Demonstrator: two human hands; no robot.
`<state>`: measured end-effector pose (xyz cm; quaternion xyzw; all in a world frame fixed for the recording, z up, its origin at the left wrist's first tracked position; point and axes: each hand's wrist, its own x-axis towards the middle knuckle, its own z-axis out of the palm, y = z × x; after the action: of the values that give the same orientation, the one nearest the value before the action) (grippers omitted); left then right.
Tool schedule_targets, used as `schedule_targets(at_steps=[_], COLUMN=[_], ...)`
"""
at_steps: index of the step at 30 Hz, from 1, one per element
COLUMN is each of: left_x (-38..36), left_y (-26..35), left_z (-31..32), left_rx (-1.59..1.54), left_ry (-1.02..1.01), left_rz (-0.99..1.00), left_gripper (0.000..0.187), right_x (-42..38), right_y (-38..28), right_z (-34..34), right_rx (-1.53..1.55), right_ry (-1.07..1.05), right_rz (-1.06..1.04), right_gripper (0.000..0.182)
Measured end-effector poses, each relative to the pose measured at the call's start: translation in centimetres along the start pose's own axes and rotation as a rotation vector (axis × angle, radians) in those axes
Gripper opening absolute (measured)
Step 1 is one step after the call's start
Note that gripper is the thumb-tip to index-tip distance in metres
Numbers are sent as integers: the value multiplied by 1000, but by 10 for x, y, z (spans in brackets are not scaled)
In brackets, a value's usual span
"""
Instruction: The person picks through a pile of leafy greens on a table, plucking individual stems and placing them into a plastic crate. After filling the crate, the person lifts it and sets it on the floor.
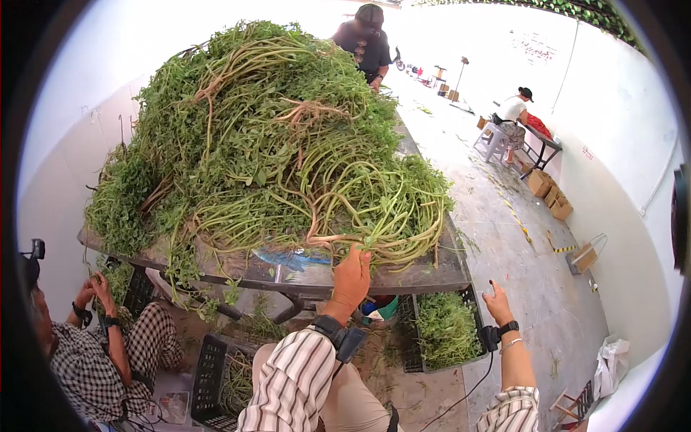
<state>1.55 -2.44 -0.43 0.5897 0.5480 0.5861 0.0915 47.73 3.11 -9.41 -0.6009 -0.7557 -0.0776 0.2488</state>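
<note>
Left hand point(350, 277) fingers pinch stems at the edge of the greens point(273, 144) heaped on the table point(432, 273), apparently to draw some loose; right hand point(498, 302) hangs free, fingers spread.

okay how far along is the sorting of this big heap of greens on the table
Done: the black crate under the table already holds cut greens. In hand: the left hand grips a stem at the edge of the heap of greens; the right hand is raised, open and empty. Left: most of it, since the heap is piled high across the table.
</note>
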Motion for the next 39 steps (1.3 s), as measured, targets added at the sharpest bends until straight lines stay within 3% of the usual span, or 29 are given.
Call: schedule_targets(at_steps=[2, 6, 10, 12, 16, 18, 20, 22, 24, 26, 30, 32, 36, 38, 39], left_x=[0, 0, 0, 2, 14, 22, 27, 32, 32, 28, 12, 7, 5, 8, 9], left_y=[0, -1, -10, -17, 1, 14, 31, 35, 31, 13, 19, 20, 30, 26, 24], left_z=[1, -1, 3, 5, -11, -27, -38, -45, -46, -42, -49, -55, -62, -61, -60], left_rx=[-21, -41, -35, -127, -387, -781, -799, -816, -798, -594, -339, 96, 335, 422, 418], left_ry=[23, -3, 10, 83, 217, 193, 197, 238, 230, 238, 192, 34, -101, -181, -185], left_rz=[0, 17, -9, -29, -110, -331, -340, -320, -309, -199, -139, 16, 206, 328, 331], left_gripper=[28, 29, 30, 31, 34, 31, 31, 31, 31, 34, 34, 24, 15, 17, 17], right_x=[4, -2, -13, -15, -3, 3, 12, 22, 31, 35, 38, 40, 44, 54, 58], right_y=[-59, -114, -180, -200, -240, -260, -281, -298, -321, -335, -351, -356, -358, -352, -348], right_z=[-29, -27, -48, -59, -75, -78, -79, -79, -76, -66, -48, -42, -35, -44, -45], right_rx=[275, 568, 893, 913, 1018, 1022, 1084, 800, 841, 882, 637, 610, 514, 668, 739], right_ry=[-151, -138, -85, -62, -101, -120, -130, -98, -126, -149, -99, -103, -30, -301, -337], right_rz=[272, 218, 446, 441, 380, 251, 258, -130, -143, -160, -295, -289, -256, -120, -85], right_gripper=[46, 41, 38, 38, 33, 31, 33, 37, 41, 44, 52, 52, 52, 54, 55])
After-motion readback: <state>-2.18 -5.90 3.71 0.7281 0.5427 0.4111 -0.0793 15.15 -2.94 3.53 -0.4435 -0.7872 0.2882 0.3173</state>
